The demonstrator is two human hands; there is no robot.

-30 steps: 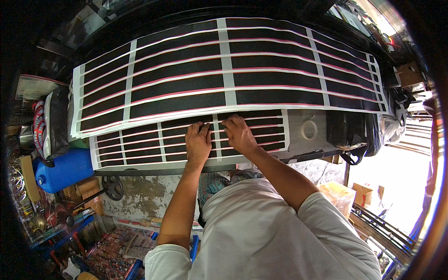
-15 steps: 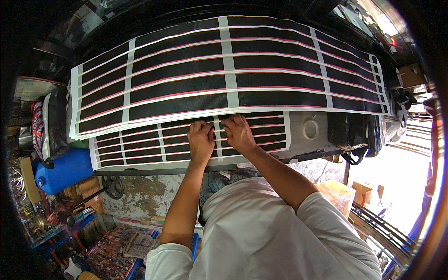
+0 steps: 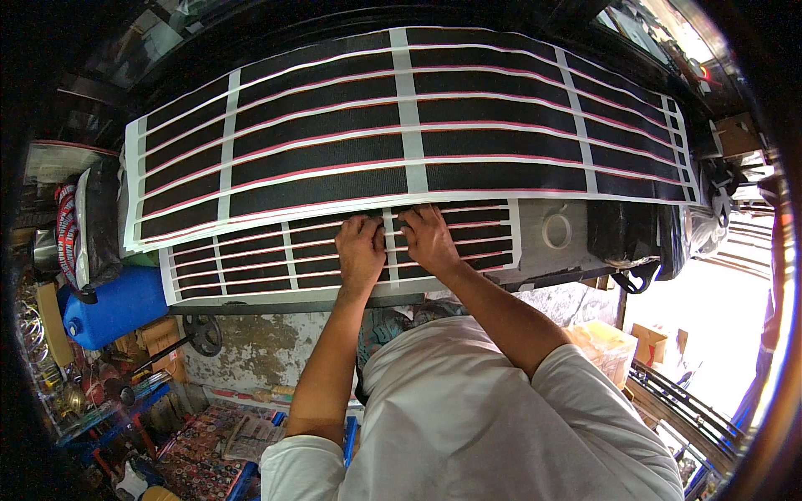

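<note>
A large white sheet [image 3: 409, 134] of black strips with red edges lies across the far part of the workbench. A smaller sheet [image 3: 259, 263] of narrower black strips lies nearer to me, partly tucked under the large one. My left hand [image 3: 359, 250] and my right hand [image 3: 428, 238] rest side by side on the smaller sheet's middle, fingertips curled at the lower edge of the large sheet. Whether the fingers pinch a strip or only press on it is hidden.
A roll of white tape [image 3: 556, 230] lies on the bench to the right of the small sheet, beside a black bag [image 3: 626, 238]. A blue canister [image 3: 113, 305] stands at the left. Boxes and clutter fill the floor [image 3: 209, 434] below the bench.
Both hands have stayed on the small sheet's middle, shifting only slightly. The sheets have not visibly moved.
</note>
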